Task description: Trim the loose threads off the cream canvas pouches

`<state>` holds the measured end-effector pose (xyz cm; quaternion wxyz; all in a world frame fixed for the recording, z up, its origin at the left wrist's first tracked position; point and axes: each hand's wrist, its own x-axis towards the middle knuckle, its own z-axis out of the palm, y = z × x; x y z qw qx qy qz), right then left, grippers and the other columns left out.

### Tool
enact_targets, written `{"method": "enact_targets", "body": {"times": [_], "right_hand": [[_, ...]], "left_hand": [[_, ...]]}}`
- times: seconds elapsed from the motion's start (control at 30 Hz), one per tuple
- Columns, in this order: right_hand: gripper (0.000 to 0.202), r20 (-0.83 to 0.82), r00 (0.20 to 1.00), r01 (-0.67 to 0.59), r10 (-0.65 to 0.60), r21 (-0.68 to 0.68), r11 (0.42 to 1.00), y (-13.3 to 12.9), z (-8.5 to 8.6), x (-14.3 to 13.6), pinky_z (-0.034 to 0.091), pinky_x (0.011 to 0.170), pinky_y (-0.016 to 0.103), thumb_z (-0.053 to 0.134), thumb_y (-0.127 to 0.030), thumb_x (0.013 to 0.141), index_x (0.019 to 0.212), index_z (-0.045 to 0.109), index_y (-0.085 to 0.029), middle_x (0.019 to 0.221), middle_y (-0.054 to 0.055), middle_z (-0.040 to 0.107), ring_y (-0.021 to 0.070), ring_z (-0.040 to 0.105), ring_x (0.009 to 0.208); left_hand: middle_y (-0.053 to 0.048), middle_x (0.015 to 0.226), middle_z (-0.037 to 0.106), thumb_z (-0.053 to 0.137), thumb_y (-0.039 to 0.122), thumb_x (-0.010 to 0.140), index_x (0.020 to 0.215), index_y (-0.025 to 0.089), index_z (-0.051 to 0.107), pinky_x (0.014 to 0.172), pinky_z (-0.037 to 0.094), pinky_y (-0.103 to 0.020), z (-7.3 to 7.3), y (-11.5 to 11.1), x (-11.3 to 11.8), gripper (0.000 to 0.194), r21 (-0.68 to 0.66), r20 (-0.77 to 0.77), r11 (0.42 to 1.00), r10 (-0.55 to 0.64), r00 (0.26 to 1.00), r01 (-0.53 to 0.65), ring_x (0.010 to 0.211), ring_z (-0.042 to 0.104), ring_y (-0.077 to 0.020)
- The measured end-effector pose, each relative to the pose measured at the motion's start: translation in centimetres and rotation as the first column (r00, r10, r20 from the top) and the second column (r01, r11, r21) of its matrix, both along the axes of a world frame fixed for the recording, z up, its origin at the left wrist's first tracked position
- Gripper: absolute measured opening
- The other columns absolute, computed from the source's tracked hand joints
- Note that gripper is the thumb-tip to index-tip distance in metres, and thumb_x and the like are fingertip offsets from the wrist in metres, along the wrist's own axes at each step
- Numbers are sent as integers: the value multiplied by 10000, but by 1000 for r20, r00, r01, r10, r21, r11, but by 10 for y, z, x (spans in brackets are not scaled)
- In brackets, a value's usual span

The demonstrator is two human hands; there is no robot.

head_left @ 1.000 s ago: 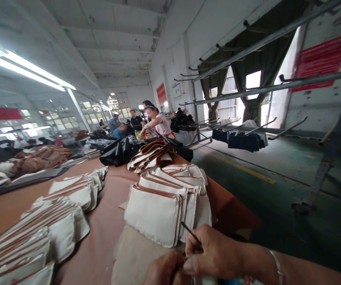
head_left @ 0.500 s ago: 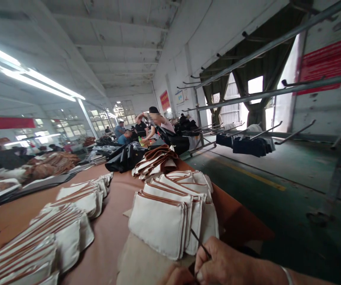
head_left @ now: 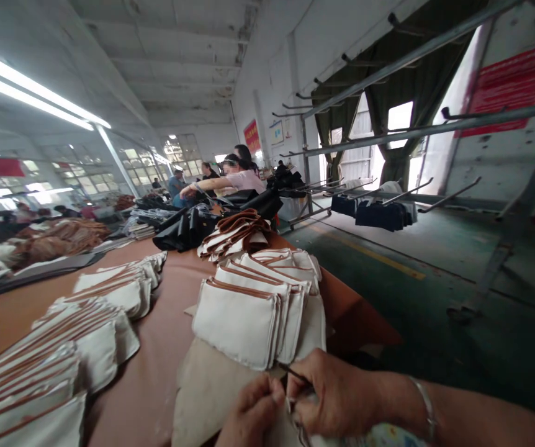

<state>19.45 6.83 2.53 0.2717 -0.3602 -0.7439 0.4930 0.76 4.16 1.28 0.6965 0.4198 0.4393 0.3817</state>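
Note:
My right hand, wearing a bracelet, is closed around a thin dark tool whose narrow end points up and left. Its exact kind is hidden in the fist. Beside it, my left hand has its fingertips pressed together. What they pinch is too hidden to name; a pale piece of material shows below, between the hands. Just beyond my hands, a stack of off-white pouches with brown edges leans on a beige sheet.
More pouches lie in overlapping rows on the brown table covering. Farther back are folded brown-and-white pieces and black material. A co-worker stands behind them. A metal rack with prongs stands right.
Both hands have come higher into view and closer together, the left one now showing clearly. The view has shifted slightly. The co-worker's arm now stretches out to the left.

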Motion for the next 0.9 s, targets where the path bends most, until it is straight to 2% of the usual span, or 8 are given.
{"method": "enact_targets", "body": {"times": [0.07,0.13,0.27,0.43,0.57,0.67,0.77,0.9], "right_hand": [[109,-14,1000,-26,26,-22,999,3,5,3,313,485,161,654,-171,638,726,678,-111,587,-58,549,61,421,539],[157,-29,999,9,-13,-121,993,5,9,5,308,474,158,698,-212,641,751,692,-100,593,-51,555,63,421,538],[144,-75,990,101,-117,-193,976,7,6,6,333,490,162,726,-203,624,716,684,-101,606,-26,600,80,472,557],[101,-83,981,157,-174,-177,972,4,-1,6,363,511,180,695,-184,653,716,692,-105,582,-27,585,88,471,546],[93,-70,982,174,-177,-48,984,-1,0,7,419,581,199,653,-156,689,748,718,-126,668,4,654,127,568,633],[80,-94,991,119,-99,238,964,-4,-3,11,433,621,211,606,-148,748,736,685,-142,702,17,641,132,588,662],[135,-66,996,-9,62,606,795,-3,-9,19,451,648,228,510,-170,853,827,642,-158,761,48,634,139,585,691],[189,65,989,-126,134,848,515,-1,-14,29,447,624,241,432,-187,936,1001,608,-164,801,63,655,153,582,715]], "left_hand": [[38,605,494,843,376,596,696,180,541,518,298,-204,-1,2,1,373,-150,130,989,37,991,-17,534,406,-95],[45,591,480,834,377,621,706,178,544,513,291,-203,-3,5,0,361,-195,145,981,43,988,-14,521,393,-87],[18,634,536,809,491,663,744,161,586,542,318,-205,-6,7,-2,407,-91,-6,996,3,1000,-3,590,450,-111],[32,621,505,783,568,671,758,122,625,501,259,-208,-6,6,0,481,77,-282,992,-76,956,102,550,380,-89],[39,577,506,744,532,697,725,131,647,483,245,-212,-3,2,6,414,55,-353,995,-61,934,86,518,397,-96],[55,540,476,733,402,689,676,140,618,482,230,-205,-3,-1,12,286,35,-314,998,-32,949,45,501,361,-82],[60,528,468,761,340,633,637,150,590,479,224,-201,-5,-6,14,256,-60,-180,998,11,984,-22,492,343,-72],[52,521,500,790,307,607,634,154,603,466,236,-198,-5,-10,14,243,-202,-18,979,17,1000,-20,453,379,-67]]}}
